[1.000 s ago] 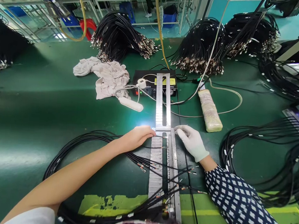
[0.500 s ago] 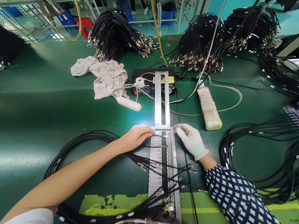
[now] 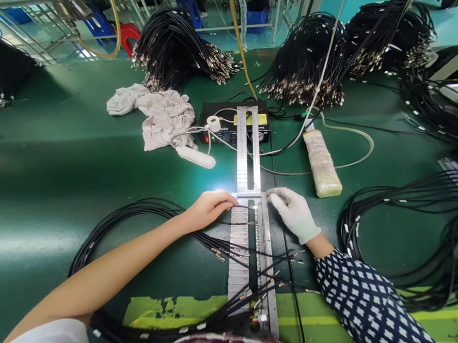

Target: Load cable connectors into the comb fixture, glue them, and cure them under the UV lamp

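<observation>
My bare left hand (image 3: 211, 207) pinches a thin black cable (image 3: 243, 206) at the left side of a slotted metal fixture (image 3: 237, 283). The cable's pale connector end lies across the fixture's slot. Just below it another cable (image 3: 229, 223) lies in a groove. My right hand (image 3: 293, 211), in a white glove, is closed at the fixture's right edge, thumb against forefinger; what lies between the fingertips is hidden. Several more black cables (image 3: 217, 240) with metal ends cross the lower fixture and loop left behind my left forearm.
Behind the fixture stands a black control box (image 3: 218, 121), with a white cloth (image 3: 168, 118) to its left. A plastic-wrapped block (image 3: 322, 164) lies to the right. Big cable bundles (image 3: 306, 57) line the table's far side; coiled cables (image 3: 350, 220) lie at right.
Both hands stay in the same places on the fixture. Only the camera's view has shifted slightly.
</observation>
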### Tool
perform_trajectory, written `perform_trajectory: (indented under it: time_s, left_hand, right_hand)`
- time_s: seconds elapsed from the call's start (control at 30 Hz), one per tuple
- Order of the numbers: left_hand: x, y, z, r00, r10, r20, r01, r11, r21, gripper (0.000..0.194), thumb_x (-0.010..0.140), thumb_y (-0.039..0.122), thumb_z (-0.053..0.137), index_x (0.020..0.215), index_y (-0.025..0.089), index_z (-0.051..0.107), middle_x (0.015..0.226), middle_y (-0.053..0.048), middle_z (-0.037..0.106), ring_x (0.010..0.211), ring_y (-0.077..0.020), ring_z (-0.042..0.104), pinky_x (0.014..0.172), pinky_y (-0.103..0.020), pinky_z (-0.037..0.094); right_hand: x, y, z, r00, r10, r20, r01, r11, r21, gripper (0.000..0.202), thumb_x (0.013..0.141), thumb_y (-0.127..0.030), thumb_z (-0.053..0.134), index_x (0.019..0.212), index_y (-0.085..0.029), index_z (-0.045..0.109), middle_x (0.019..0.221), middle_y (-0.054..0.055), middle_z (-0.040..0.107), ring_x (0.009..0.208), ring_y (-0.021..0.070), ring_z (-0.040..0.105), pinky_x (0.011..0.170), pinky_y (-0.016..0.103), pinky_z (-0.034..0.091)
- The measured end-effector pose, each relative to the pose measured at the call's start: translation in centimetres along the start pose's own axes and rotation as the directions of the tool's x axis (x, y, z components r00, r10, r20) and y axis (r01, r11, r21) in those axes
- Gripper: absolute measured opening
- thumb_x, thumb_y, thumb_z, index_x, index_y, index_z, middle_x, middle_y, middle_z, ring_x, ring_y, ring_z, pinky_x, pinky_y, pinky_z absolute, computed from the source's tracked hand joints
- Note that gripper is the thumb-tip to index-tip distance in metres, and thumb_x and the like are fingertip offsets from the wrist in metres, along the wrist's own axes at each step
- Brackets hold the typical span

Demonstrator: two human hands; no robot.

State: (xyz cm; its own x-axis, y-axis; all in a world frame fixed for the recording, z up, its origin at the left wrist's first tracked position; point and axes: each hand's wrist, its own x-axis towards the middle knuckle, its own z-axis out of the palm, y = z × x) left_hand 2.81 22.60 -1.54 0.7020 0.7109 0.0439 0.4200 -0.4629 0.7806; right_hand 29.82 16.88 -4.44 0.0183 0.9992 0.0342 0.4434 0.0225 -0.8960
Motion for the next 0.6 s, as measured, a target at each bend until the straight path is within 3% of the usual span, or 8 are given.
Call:
perform_trajectory:
  time_s: [0.27, 0.5, 0.6]
  left_hand:
    - [-0.9, -1.3, 0.8, 0.997, 0.071, -0.01, -0.07, 0.997, 0.018, 0.02, 0.099, 0.022, 0.05, 0.105, 0.017, 0.069, 0.1, 0.001, 0.067, 0.093, -0.0052, 0.062, 0.085, -0.016, 0.047]
    - [-0.4, 0.1, -0.2, 0.965, 0.257, 0.058, -0.262, 0.914, 0.309, 0.026, 0.103, 0.018, 0.04, 0.11, 0.012, 0.064, 0.097, -0.005, 0.061, 0.09, -0.01, 0.057, 0.082, -0.021, 0.046]
    - [0.0, 0.6, -0.6, 0.957, 0.283, 0.071, -0.29, 0.897, 0.334, 0.025, 0.102, 0.017, 0.04, 0.109, 0.011, 0.064, 0.095, -0.006, 0.06, 0.088, -0.0098, 0.056, 0.08, -0.021, 0.046]
  right_hand:
    - [0.0, 0.1, 0.1, 1.0, 0.001, -0.005, -0.001, 1.0, -0.01, 0.028, 0.094, -0.041, 0.053, 0.1, -0.02, 0.071, 0.104, 0.003, 0.07, 0.097, 0.0176, 0.067, 0.089, 0.031, 0.052]
    - [0.0, -0.2, 0.0, 1.0, -0.007, 0.0, 0.007, 1.0, -0.005, 0.027, 0.094, -0.039, 0.053, 0.1, -0.02, 0.071, 0.104, 0.001, 0.07, 0.096, 0.0164, 0.067, 0.088, 0.03, 0.052]
    - [0.0, -0.2, 0.0, 1.0, 0.001, 0.005, -0.001, 1.0, 0.003, 0.027, 0.094, -0.038, 0.053, 0.1, -0.02, 0.071, 0.104, 0.002, 0.07, 0.096, 0.0167, 0.067, 0.088, 0.03, 0.052]
